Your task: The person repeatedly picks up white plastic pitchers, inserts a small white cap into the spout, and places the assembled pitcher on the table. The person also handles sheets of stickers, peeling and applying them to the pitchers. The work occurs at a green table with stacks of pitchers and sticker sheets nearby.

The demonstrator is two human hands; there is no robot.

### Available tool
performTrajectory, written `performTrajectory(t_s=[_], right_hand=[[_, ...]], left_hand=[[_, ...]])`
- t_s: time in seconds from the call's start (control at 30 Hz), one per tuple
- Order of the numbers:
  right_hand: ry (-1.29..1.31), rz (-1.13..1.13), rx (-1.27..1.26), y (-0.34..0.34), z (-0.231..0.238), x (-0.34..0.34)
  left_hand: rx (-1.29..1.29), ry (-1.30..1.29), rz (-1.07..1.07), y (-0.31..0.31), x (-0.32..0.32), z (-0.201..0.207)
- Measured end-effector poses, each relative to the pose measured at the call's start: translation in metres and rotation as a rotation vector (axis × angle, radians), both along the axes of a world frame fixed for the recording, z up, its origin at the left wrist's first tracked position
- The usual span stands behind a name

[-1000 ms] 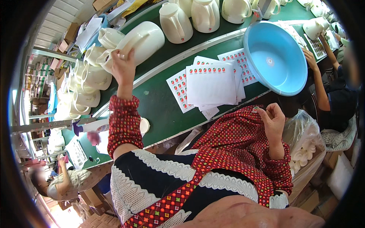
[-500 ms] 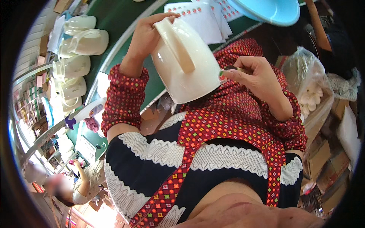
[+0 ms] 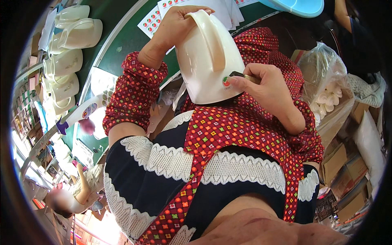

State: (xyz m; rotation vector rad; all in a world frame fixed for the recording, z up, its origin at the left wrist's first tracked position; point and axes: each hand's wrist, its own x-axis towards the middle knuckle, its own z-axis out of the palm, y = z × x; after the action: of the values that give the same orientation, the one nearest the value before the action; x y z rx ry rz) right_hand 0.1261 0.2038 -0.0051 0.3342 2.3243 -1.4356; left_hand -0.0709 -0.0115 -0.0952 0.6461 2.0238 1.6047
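While left hand (image 3: 175,26) grips cream jug (image 3: 201,83) | right hand (image 3: 267,83) pinches dark-tipped tool (image 3: 237,74) | red-green sticker (image 3: 226,81), print unreadable

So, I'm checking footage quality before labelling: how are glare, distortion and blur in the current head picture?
Head view: glare burns out the lower left; fisheye bends the edge of the green table and blackens the rim; the co-worker's head is blurred, while the white jug, round sticker and right hand look fairly sharp.

A glossy cream jug (image 3: 198,77) tilts, a red-and-green sticker (image 3: 226,82) low on its wall, a dark-tipped tool (image 3: 237,74) close to the jug.
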Motion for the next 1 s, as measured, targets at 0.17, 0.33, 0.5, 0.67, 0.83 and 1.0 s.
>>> performTrajectory(t_s=[0.17,0.33,0.5,0.67,0.83,1.0], right_hand=[[-0.016,-0.014,0.077,-0.003,0.0,0.0],[0.148,0.036,0.288,-0.005,-0.006,0.004],[0.216,0.018,0.457,0.002,-0.019,-0.003],[0.145,-0.056,0.326,-0.004,-0.027,-0.004],[0.26,0.075,0.203,0.006,-0.027,0.013],[0.402,-0.285,0.042,0.046,-0.039,0.05]], left_hand=[[0.012,-0.004,0.012,-0.002,-0.001,-0.006],[-0.005,0.016,0.022,0.001,0.004,-0.001],[-0.025,0.112,0.014,-0.002,0.009,-0.002],[-0.082,0.106,0.037,-0.003,0.009,0.009],[-0.063,0.014,0.059,-0.016,0.004,0.025],[0.053,0.483,0.075,-0.042,-0.018,0.055]])
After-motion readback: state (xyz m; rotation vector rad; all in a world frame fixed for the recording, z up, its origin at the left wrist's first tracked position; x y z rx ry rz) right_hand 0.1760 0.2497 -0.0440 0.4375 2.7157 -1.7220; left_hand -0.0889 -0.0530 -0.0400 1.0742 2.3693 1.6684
